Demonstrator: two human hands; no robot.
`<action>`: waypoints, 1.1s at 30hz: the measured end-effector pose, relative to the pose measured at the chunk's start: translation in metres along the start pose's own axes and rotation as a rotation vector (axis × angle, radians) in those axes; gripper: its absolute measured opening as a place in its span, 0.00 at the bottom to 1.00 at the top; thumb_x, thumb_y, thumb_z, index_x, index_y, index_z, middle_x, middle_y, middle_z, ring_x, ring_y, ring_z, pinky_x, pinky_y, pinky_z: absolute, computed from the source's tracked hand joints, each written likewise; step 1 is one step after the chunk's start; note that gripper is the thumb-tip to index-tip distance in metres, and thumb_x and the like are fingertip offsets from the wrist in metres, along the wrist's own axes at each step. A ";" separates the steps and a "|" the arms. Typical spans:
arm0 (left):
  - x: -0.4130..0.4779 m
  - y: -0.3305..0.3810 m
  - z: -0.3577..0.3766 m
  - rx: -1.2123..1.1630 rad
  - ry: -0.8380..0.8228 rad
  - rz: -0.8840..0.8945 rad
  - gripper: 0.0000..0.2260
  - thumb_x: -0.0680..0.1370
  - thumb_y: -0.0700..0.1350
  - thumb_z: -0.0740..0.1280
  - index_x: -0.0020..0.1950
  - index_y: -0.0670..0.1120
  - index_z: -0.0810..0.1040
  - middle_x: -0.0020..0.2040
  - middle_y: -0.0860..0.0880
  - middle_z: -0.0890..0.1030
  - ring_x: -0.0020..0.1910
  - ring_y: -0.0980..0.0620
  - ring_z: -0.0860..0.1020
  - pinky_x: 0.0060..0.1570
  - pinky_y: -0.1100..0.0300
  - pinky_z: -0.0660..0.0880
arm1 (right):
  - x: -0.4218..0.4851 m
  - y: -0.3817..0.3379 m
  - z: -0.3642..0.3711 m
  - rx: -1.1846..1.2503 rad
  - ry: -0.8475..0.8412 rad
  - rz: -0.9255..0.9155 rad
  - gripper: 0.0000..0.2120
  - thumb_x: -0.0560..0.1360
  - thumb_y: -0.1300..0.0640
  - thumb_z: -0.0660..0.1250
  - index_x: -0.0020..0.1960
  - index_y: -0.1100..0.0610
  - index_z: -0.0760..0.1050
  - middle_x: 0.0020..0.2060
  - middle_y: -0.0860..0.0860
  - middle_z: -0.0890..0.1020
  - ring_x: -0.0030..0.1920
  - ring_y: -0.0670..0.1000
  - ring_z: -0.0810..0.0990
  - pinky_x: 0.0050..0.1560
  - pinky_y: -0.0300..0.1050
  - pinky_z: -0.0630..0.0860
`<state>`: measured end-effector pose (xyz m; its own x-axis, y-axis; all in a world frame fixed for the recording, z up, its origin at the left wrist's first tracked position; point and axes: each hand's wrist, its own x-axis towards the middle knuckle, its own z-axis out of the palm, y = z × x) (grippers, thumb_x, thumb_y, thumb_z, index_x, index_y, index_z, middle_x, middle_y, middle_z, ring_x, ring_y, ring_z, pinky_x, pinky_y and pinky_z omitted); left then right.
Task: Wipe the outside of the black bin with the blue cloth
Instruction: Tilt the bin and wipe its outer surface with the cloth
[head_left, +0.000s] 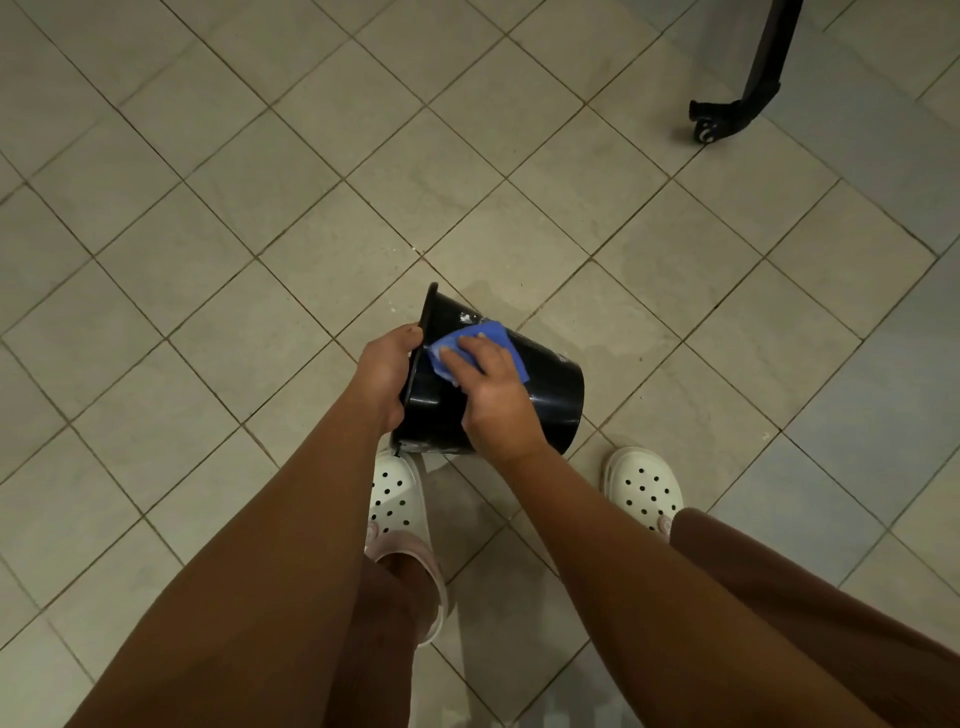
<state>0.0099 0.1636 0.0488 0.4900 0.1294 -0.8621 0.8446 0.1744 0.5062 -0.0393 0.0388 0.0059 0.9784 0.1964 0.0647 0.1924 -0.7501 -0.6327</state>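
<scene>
The black bin (550, 400) is held tipped on its side above the tiled floor, its open mouth facing left and its base to the right. My left hand (387, 371) grips the rim at the mouth, fingers curled over the edge. My right hand (491, 389) lies on the bin's upper wall and presses the blue cloth (498, 338) flat against it with extended fingers. Part of the cloth shows beyond my fingertips and beside my hand. White specks mark the bin's wall near the rim.
Beige floor tiles (260, 208) spread all around, with a damp patch past the bin. My feet in white perforated clogs (397, 499) stand right below the bin. A black wheeled stand leg (727, 114) sits at the far upper right.
</scene>
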 end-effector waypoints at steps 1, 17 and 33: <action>-0.001 0.000 0.001 0.012 0.007 0.007 0.15 0.80 0.50 0.61 0.53 0.42 0.82 0.46 0.38 0.84 0.43 0.40 0.82 0.49 0.47 0.79 | -0.004 0.000 0.000 -0.008 0.018 0.019 0.27 0.64 0.72 0.72 0.62 0.64 0.74 0.60 0.64 0.75 0.63 0.65 0.72 0.63 0.60 0.70; 0.000 -0.001 -0.004 0.185 0.062 0.211 0.12 0.81 0.46 0.58 0.42 0.49 0.78 0.41 0.43 0.80 0.42 0.43 0.78 0.43 0.52 0.75 | -0.019 -0.005 -0.001 -0.020 -0.031 0.047 0.29 0.63 0.74 0.72 0.63 0.65 0.74 0.59 0.64 0.75 0.63 0.66 0.71 0.64 0.61 0.69; -0.003 -0.003 -0.001 0.185 0.022 0.208 0.12 0.81 0.43 0.58 0.44 0.48 0.79 0.43 0.43 0.81 0.44 0.43 0.79 0.46 0.51 0.75 | -0.007 -0.021 -0.007 -0.068 -0.055 0.040 0.29 0.66 0.70 0.70 0.66 0.64 0.69 0.61 0.64 0.72 0.63 0.63 0.69 0.63 0.58 0.71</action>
<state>0.0061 0.1637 0.0498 0.6540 0.1657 -0.7382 0.7522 -0.0388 0.6577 -0.0495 0.0485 0.0237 0.9801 0.1987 -0.0030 0.1601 -0.7985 -0.5803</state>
